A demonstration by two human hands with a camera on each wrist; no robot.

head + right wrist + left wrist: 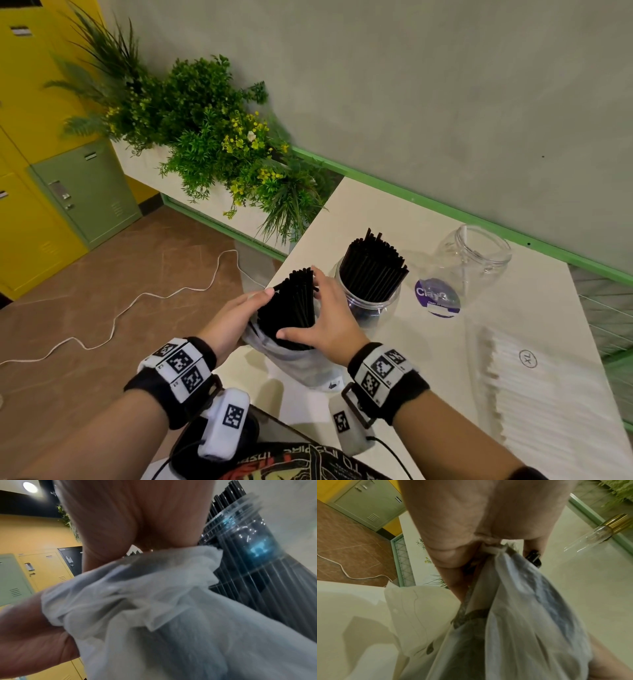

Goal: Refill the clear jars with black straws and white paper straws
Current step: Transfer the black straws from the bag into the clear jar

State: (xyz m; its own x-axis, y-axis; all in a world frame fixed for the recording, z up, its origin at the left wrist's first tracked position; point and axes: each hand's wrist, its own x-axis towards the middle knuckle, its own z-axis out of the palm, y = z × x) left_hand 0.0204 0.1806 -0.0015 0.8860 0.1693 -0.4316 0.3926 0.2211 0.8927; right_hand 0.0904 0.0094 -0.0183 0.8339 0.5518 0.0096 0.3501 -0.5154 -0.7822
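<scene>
A staff or break area of a café-like business: yellow and green metal lockers (82,192) stand at nine o'clock, a planter of artificial greenery (219,144) at eleven, and a cream counter (445,359) bearing bulk straw stock below centre.

The bundle of thin black plastic straws (296,301) looks smooth and faintly glossy, sheathed in a thin, crinkled, milky translucent plastic bag (298,363). Both clear plastic jars (371,301) (469,260) are glossy, on a smooth matt cream desk (428,359). The flat pack of white paper straws (548,394) looks matt under shiny clear wrap.
</scene>
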